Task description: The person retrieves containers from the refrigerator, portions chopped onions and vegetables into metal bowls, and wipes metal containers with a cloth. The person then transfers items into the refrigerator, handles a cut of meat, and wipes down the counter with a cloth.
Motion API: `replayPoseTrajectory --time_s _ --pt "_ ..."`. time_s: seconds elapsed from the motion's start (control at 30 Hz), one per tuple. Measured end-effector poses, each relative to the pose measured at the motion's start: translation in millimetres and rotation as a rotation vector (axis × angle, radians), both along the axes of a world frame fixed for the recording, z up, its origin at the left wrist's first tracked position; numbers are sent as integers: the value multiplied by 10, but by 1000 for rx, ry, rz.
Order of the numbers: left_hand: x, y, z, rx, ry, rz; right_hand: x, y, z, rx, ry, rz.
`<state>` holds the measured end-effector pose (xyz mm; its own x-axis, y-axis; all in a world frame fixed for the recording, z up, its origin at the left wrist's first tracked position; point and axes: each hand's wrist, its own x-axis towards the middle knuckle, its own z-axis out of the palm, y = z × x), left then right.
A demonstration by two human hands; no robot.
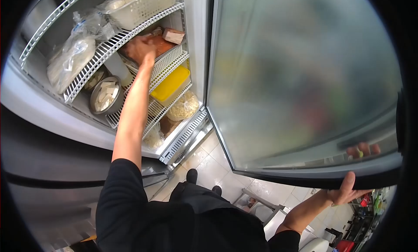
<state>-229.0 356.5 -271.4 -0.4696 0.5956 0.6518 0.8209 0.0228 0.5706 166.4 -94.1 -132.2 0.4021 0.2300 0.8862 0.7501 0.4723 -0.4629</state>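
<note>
My left hand (140, 50) reaches into the fridge, over a tray of orange-red food (163, 45) on a middle shelf. It is blurred, so whether its fingers hold anything is unclear. Beside it on the tray lies a pinkish block (173, 36). At the right, my right hand (349, 192) is on the edge of the open glass door (305, 86), its thumb up against the frame and its other fingers partly hidden.
Wire shelves hold a white basket (143, 10), plastic bags (72, 62), a metal bowl of white pieces (106, 95), a yellow-lidded box (172, 83) and a bag of noodles (183, 106). Below are the tiled floor (209, 158) and a metal cart (274, 217).
</note>
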Motion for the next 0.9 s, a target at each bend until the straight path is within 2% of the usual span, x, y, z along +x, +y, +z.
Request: replayPoseTrajectory --time_s 0.03,0.07,0.1,0.17,0.2,0.3,0.37,0.5,0.53,0.63,0.77,0.83,0.9 --pt "-49 2 56 66 -29 121 21 -37 -30 -32 24 -5" --pt "-94 -11 103 14 -36 164 16 -57 -33 -62 30 -29" --pt "-283 114 1 62 18 62 2 -79 -29 -69 30 -31" --pt "-555 425 -109 -71 -15 -177 -84 -68 -22 -43 29 -82" --pt "-554 390 -44 -69 -8 -175 -177 20 -11 55 15 -130" --pt "-541 270 90 -168 38 -121 -168 14 -36 77 -2 -162" --pt "-598 289 56 -185 12 -247 -162 -19 -40 47 8 -161" --pt "-383 -171 306 -124 9 -295 7 -163 -55 -55 -42 -123" --pt "-337 -298 419 -235 -49 -296 -15 -156 -60 -59 -40 -127" --pt "-275 -540 564 -360 -113 -272 -120 -46 -59 34 7 -126" --pt "-267 -659 406 -218 -158 -292 -147 -30 -41 119 17 -103" --pt "-294 -742 243 -48 -112 -350 -105 -108 -42 -3 49 -69" --pt "-279 -911 92 113 -197 -459 -143 -59 -36 42 44 -53"
